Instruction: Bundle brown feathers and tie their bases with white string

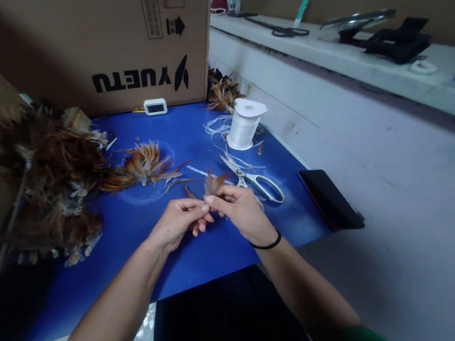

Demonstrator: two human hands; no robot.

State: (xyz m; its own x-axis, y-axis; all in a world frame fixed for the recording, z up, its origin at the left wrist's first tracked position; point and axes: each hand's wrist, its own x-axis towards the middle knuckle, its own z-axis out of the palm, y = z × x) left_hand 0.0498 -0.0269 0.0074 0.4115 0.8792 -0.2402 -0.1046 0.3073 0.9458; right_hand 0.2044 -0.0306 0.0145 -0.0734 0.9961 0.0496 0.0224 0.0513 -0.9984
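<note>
My left hand [181, 220] and my right hand [237, 206] meet above the blue table, thumbs and fingertips pinched together. Between them is a small bunch of brown feathers [213, 183], its tips fanning up past my right fingers. Both hands are closed at the lower end of the bunch, where my fingers hide the quills. Just beyond my right hand lie open-bladed scissors [262, 185] with pale handles. A loose pile of orange-brown feathers [139, 166] rests ahead of my left hand. Behind the scissors stands a white spool of ribbon [243, 127], with loose strands around it.
Large bundles of brown feathers [52, 165] crowd the table's left side. A cardboard box [58, 47] stands behind a small white digital display [155, 107]. At the right edge lies a black phone [330, 198], beside the wall. A ledge [264, 27] holds several items.
</note>
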